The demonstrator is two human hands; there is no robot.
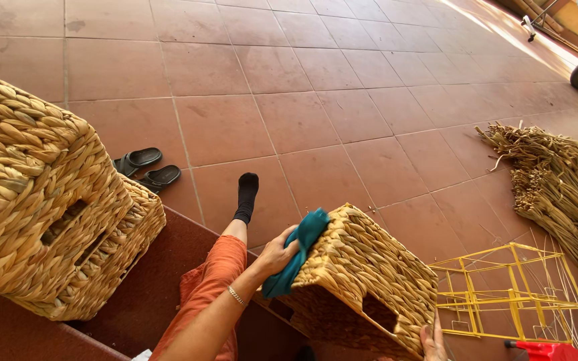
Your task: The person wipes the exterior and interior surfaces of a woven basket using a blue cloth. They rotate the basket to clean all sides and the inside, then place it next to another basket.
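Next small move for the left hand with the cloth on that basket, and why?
Probably draw the left hand and teal cloth along the woven basket top. The cloth sits bunched at its near edge, the weave beyond is uncovered, and the right hand steadies the lower corner.

Woven basket (369,274): rectangular, plaited from thick straw-coloured fibre, tipped over so one corner edge points up and its bottom faces the camera's upper right. One side wall shows a rectangular handle cut-out, low and toward the right. The darker open mouth faces down and left. The basket's lower edge rests on the dark red step.

Cloth (299,251): teal, bunched, pressed against the basket's upper left corner and draped down its left edge. It covers part of the weave there. The cloth's upper end sits at the basket's highest point.
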